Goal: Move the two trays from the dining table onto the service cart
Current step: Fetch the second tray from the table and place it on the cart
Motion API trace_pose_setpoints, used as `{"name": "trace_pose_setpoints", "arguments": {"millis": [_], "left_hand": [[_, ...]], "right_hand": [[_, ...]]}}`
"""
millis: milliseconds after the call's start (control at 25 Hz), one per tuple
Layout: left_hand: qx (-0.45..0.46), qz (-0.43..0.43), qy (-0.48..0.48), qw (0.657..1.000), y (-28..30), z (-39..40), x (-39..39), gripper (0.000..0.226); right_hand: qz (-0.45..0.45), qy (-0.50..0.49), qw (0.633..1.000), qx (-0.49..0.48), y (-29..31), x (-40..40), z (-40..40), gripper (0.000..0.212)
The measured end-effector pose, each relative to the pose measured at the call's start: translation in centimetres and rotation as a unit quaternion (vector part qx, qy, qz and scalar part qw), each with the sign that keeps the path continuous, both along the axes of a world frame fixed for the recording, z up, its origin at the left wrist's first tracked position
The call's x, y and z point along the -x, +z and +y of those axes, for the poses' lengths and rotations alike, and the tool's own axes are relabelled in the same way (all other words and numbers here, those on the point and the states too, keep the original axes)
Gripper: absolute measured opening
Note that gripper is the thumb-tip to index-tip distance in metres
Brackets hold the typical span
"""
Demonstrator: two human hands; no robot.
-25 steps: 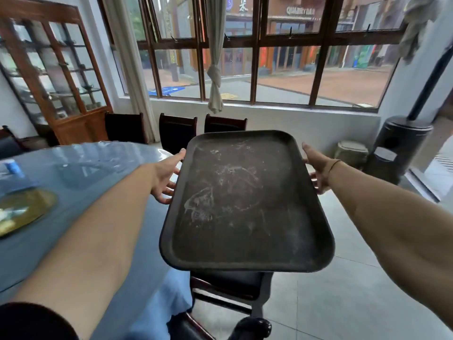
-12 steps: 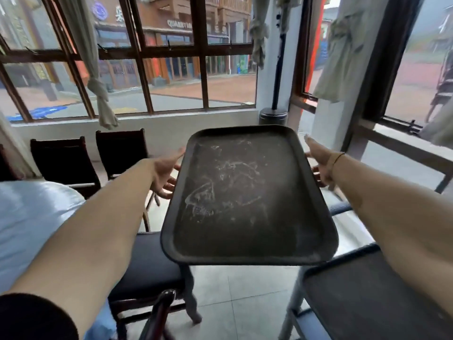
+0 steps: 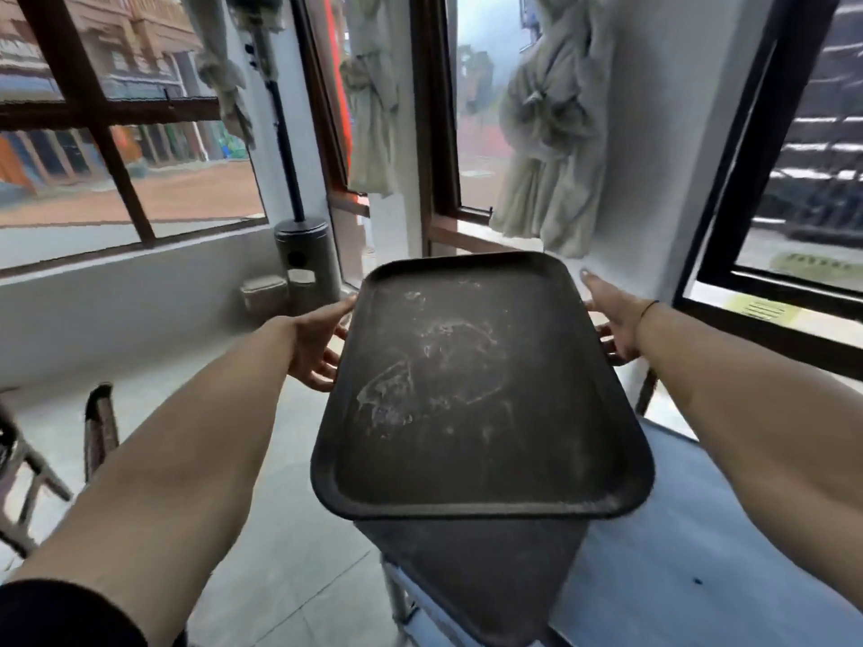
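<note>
Head view shows the left hand [image 3: 314, 347] with fingers curled under one long edge of the dark tray [image 3: 476, 394], thumb on its rim, and the right hand [image 3: 611, 322] gripping the opposite edge likewise. Held level in the air, the tray hovers above a second tray [image 3: 481, 572] lying on the pale cart top [image 3: 700, 544].

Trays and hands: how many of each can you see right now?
Trays: 2, the held tray and the lower tray beneath it.
Hands: 2, the left hand and the right hand.
Total: 4
</note>
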State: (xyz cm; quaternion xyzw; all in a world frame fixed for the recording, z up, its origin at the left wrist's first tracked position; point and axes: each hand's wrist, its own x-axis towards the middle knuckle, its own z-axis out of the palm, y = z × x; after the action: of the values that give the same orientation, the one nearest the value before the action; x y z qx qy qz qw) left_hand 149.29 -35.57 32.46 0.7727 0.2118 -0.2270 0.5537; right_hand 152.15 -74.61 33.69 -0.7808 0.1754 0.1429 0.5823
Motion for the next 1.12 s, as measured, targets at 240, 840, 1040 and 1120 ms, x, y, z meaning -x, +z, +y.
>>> {"name": "trace_pose_setpoints", "arguments": {"millis": [240,840,1040,1120], "left_hand": [[0.001,0.020,-0.126,0.992,-1.7,-14.9,-4.6,0.078],[0.011,0.079,-0.354,0.932,-9.1,-37.3,-5.4,0.081],[-0.025,0.131,-0.378,0.916,-14.8,-39.5,-3.2,0.099],[-0.037,0.156,-0.379,0.911,-16.9,-39.6,-2.1,0.100]], "right_hand": [[0.020,-0.125,0.992,-0.009,-1.6,5.7,-14.1,0.077],[0.065,-0.378,0.924,-0.003,-8.0,20.4,-29.5,0.082],[0.106,-0.397,0.911,-0.010,-12.8,23.4,-30.4,0.075],[0.122,-0.399,0.909,-0.017,-14.9,24.1,-30.4,0.070]]}}
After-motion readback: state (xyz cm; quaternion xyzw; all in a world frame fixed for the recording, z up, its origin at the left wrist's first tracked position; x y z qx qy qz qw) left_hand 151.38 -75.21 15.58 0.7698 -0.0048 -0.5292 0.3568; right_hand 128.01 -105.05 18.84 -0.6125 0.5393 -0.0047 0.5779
